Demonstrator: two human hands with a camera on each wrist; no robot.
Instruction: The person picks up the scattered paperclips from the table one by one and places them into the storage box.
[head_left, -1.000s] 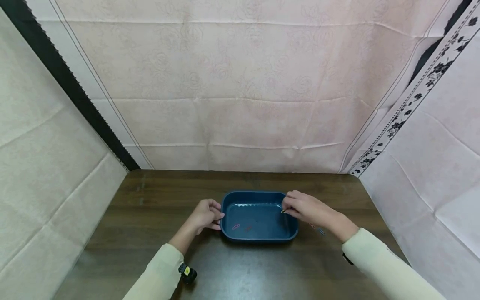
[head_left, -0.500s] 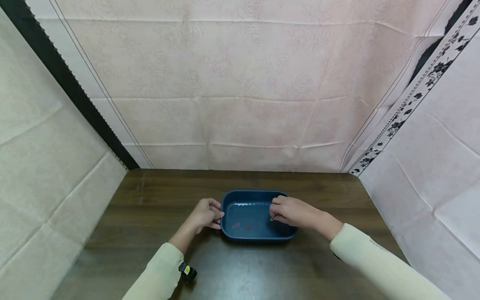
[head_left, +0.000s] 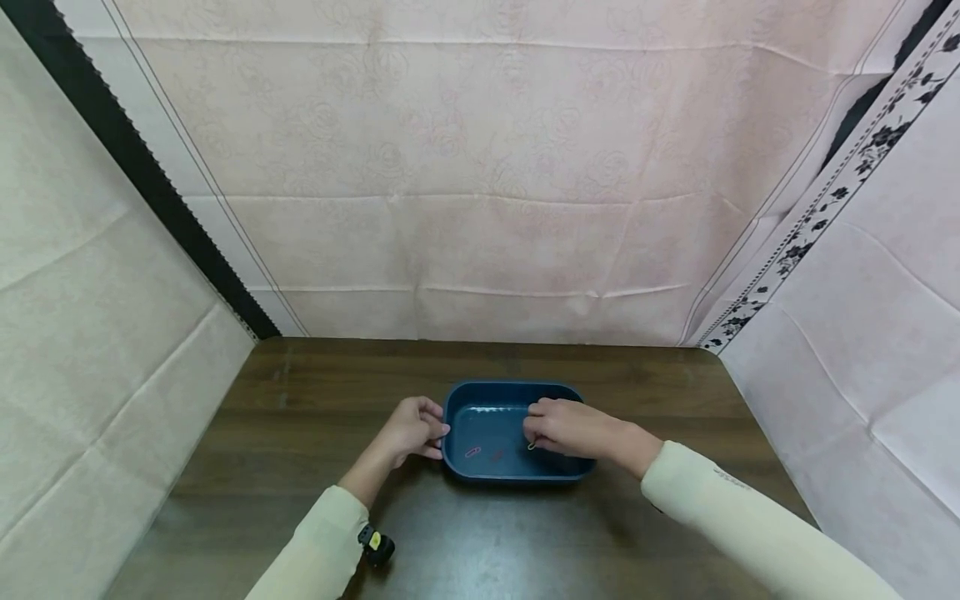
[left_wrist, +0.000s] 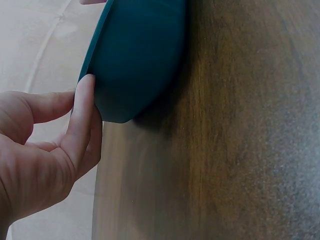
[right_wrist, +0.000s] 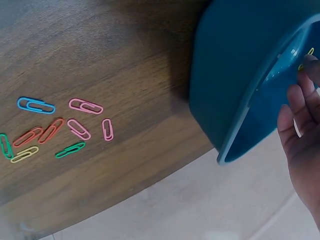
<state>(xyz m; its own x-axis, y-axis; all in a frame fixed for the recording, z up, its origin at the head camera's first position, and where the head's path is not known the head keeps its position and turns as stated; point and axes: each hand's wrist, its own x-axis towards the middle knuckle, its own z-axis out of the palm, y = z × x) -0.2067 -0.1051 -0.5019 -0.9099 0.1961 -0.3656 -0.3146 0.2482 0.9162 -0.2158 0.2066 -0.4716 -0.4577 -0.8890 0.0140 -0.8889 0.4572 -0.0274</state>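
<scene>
A blue plastic tray [head_left: 487, 429] stands on the wooden table. My left hand [head_left: 414, 429] pinches its left rim between thumb and fingers, which the left wrist view shows close up. Over the tray's right half, my right hand [head_left: 570, 429] pinches a yellow paper clip [right_wrist: 310, 51] at its fingertips; part of the clip is hidden by the fingers. A pink paper clip [head_left: 472, 452] and a red paper clip [head_left: 498, 456] lie on the tray's floor, toward the front left.
In the right wrist view, several loose paper clips lie on the table beside the tray, among them a blue paper clip [right_wrist: 36, 105] and a green paper clip [right_wrist: 70, 150]. Pale cloth [head_left: 480, 200] hangs behind the table and along both sides.
My right hand has moved left from the tray's right rim to above its inside, carrying the yellow paper clip. The left hand and the tray stay put.
</scene>
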